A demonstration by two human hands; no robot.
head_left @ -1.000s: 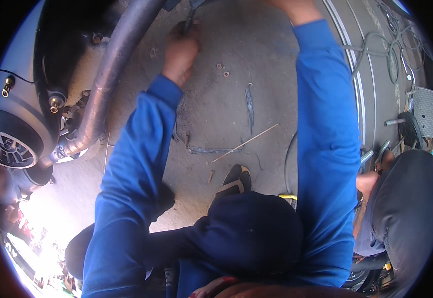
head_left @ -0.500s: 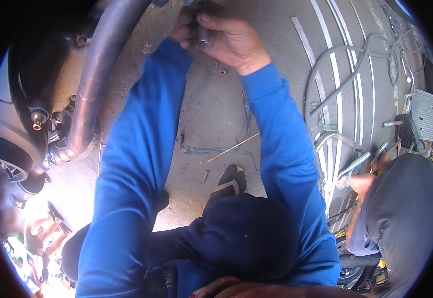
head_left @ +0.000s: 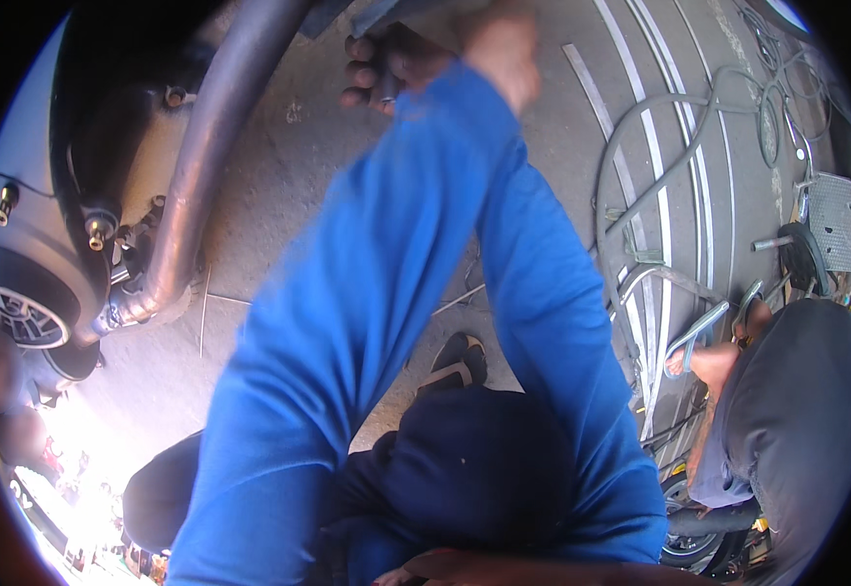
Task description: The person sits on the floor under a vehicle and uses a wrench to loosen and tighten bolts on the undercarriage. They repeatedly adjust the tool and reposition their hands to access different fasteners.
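My left hand (head_left: 506, 54) is at the top of the view, its forearm crossing over my right one. It is smeared by motion, and its fingers and anything in them cannot be made out. Just to its left is my right hand (head_left: 401, 59), in shadow and partly hidden behind my left sleeve. Its fingers are curled round a small dark metal cylinder (head_left: 387, 96), of which only the end shows. Directly above the fingers, a grey-blue piece (head_left: 379, 14) runs into the top edge; its kind is unclear.
A thick exhaust pipe (head_left: 201, 146) runs down the left, by a vehicle part with a finned round cover (head_left: 17, 314). On the right are pale metal strips (head_left: 662, 156), a looped hose (head_left: 604, 166) and a seated person's leg (head_left: 797, 410). My sandalled foot (head_left: 460, 361) is below.
My left hand has swung right, across and over my right forearm. My right hand has shifted slightly left, still round the metal cylinder. My left sleeve now covers the nuts on the floor.
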